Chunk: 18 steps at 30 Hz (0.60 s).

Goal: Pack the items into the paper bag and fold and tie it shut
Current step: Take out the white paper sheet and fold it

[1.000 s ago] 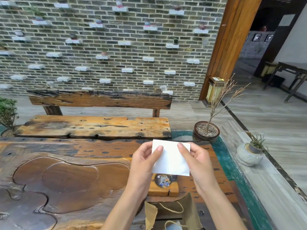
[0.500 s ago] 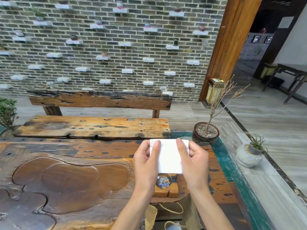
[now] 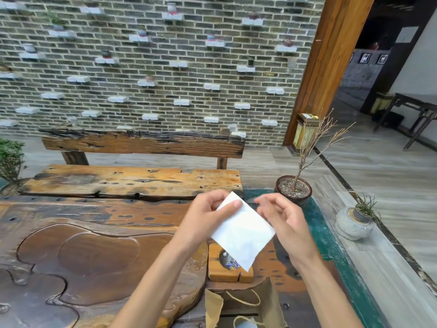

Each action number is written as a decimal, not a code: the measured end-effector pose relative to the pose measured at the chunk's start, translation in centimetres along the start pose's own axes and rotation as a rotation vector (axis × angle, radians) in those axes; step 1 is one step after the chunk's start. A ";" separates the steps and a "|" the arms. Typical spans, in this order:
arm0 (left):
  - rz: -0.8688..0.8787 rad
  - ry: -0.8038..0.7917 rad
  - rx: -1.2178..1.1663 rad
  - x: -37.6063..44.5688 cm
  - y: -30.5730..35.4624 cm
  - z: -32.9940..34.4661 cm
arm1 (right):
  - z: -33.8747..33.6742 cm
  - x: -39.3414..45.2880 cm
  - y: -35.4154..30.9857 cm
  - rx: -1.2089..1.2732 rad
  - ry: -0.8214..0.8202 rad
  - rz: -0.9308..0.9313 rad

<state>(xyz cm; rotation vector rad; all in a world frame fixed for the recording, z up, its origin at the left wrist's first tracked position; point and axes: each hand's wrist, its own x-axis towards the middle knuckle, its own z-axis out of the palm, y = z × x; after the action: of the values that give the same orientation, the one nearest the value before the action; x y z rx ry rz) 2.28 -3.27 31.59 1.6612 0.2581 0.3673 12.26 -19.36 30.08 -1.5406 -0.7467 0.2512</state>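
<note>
Head cam: my left hand [image 3: 208, 216] pinches the white paper sheet [image 3: 241, 230] at its top corner, thumb on front, mid-frame. Right hand [image 3: 281, 218] sits just beside the sheet's right edge, fingers [image 3: 264, 204] loosely curled and blurred, can't tell if they touch it. Paper bag [image 3: 264, 301] stands open at bottom centre on the tabletop [image 3: 94, 245], w/ a wooden block [image 3: 227, 273] just behind it. Risk: a one-corner grip lets the sheet swing, snag the bag rim and crumple, or slip out.
</note>
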 end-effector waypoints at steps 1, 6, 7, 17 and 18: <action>-0.019 -0.067 0.039 0.3 0.3 -0.3 | -0.2 0.1 -0.1 -0.019 -0.096 0.022; -0.050 -0.124 -0.035 1.1 0.9 -0.5 | 0.2 -0.3 -0.4 -0.005 -0.205 0.065; -0.049 -0.094 -0.080 1.0 0.7 -0.5 | 0.3 -0.5 -0.4 0.016 -0.165 0.065; -0.066 0.359 -0.457 -0.9 -3.3 4.4 | 4.3 -1.8 1.4 0.140 0.148 0.075; -0.039 0.376 -0.440 -0.8 -3.5 4.6 | 4.6 -1.8 1.4 0.147 0.161 0.084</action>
<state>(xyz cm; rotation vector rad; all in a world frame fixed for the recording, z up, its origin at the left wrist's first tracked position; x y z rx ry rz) 3.49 -7.36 27.64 1.1463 0.4538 0.6577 8.68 -16.61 27.60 -1.4352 -0.5260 0.2359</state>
